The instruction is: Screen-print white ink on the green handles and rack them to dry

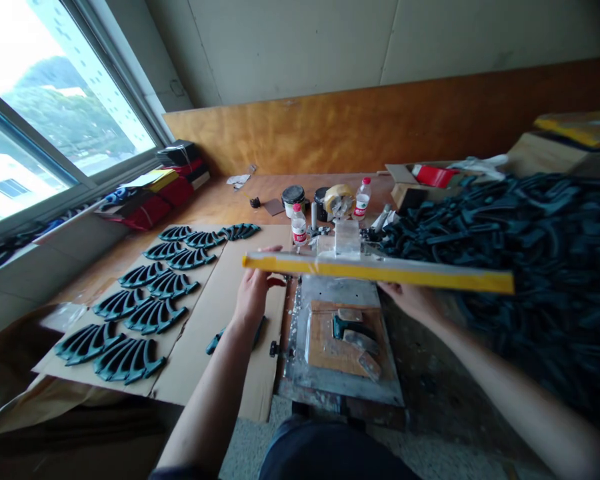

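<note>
A long flat frame with a yellow-taped edge (340,269) is seen nearly edge-on, raised above a metal plate (305,373). My left hand (253,297) grips its left part, with fingertips showing over the top and the thumb below. Against the underside, right of the middle, my right hand (405,295) is closed on the frame, its fingers partly hidden. Below, a wooden block board (320,353) is fixed on the plate and carries a curved dark green plastic piece (347,325) among small blocks. Another green piece (215,343) lies partly behind my left forearm.
Several fan-shaped green parts (130,360) lie in rows on cardboard (180,383) at left. A large heap of dark parts (520,240) fills the right. Behind stand bottles (299,227), a jar (293,198) and a tape roll (339,200). A window (75,107) is at left.
</note>
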The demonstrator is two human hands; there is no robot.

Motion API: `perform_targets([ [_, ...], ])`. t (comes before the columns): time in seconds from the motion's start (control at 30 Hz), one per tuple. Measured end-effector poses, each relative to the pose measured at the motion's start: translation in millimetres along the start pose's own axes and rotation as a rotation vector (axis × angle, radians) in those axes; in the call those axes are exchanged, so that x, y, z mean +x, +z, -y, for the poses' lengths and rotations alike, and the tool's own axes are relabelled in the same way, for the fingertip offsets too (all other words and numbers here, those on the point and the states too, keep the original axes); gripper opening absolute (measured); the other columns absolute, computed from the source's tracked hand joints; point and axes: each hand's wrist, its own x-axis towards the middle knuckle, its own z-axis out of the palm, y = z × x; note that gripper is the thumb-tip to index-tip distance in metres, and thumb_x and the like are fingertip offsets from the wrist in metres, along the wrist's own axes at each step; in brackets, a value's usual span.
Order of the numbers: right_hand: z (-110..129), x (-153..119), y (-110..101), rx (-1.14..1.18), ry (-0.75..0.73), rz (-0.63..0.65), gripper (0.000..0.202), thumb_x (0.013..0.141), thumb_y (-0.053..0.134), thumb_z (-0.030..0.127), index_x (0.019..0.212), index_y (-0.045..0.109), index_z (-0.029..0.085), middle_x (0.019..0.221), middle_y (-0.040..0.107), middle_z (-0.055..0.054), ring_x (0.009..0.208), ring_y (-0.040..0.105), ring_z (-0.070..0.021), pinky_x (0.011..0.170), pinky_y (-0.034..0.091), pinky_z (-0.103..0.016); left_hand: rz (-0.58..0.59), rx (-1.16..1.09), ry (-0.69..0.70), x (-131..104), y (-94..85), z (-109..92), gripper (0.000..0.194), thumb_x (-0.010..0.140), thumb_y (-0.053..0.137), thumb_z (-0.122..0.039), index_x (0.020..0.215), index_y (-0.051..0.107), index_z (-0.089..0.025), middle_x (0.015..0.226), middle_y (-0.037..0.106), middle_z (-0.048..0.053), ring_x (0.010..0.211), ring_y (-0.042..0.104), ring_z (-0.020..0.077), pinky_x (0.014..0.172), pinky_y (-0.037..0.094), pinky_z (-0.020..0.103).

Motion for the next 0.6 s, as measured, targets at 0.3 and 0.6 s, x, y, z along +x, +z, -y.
perform_targets([
  [0.3, 80, -79, 54, -0.066, 0.0, 0.185, 0.013, 0.094, 0.05, 0.027, 0.087, 0.055, 0.017, 0.083, 0.064, -0.008, 0.08, 0.061, -0.0213, 0.071, 0.044, -0.031, 0.066, -0.015, -0.481, -53, 36.6, 61, 0.066, 0.076, 0.053, -0.07, 0.106, 0.062, -0.012, 0.095, 0.072, 0.016, 0.077, 0.068, 0.0228, 0.058, 0.05, 0.029],
  [0.6, 37, -76, 26, -0.003, -0.302, 0.15, 0.016, 0.089, 0.052, 0.013, 0.098, 0.063, 0.021, 0.101, 0.063, -0.005, 0.1, 0.054, -0.0183, 0.086, 0.043, -0.029, -0.221, -0.065, -0.802, -115, -29.9, 139, 0.033, 0.084, 0.06, -0.046, 0.099, 0.061, -0.017, 0.095, 0.074, 0.01, 0.079, 0.071, 0.0219, 0.057, 0.053, 0.026],
])
